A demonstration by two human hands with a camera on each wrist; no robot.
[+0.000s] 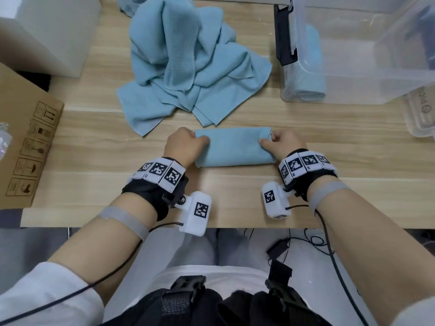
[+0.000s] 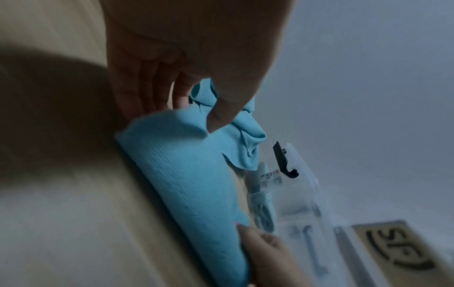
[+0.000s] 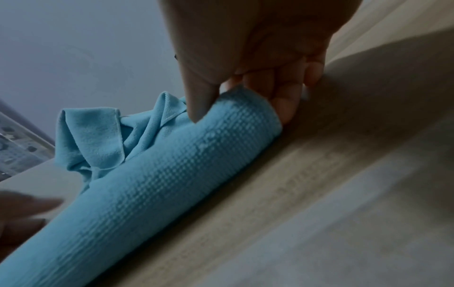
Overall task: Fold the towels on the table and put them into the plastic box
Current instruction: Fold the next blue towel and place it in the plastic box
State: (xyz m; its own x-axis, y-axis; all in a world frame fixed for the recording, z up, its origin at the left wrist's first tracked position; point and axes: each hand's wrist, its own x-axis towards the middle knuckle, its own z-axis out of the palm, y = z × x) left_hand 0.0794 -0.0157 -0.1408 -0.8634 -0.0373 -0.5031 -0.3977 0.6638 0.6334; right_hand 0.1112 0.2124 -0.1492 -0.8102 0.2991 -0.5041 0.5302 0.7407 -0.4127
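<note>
A folded light-blue towel [image 1: 234, 147] lies as a long narrow band on the wooden table, near its front edge. My left hand [image 1: 188, 143] pinches its left end, thumb on top and fingers curled under [image 2: 196, 101]. My right hand [image 1: 281, 143] pinches the right end the same way [image 3: 245, 97]. The towel [image 3: 152, 184] looks thick and rounded in the right wrist view. A heap of unfolded blue towels [image 1: 188, 62] lies behind it. The clear plastic box [image 1: 364, 50] stands at the back right with a rolled blue towel [image 1: 310, 74] inside.
A cardboard box [image 1: 26, 142] sits at the left edge of the table, a white box [image 1: 47, 31] behind it. A clear lid or tray [image 1: 421, 114] lies at the far right. Bare wooden table [image 1: 106, 189] stretches in front of the hands.
</note>
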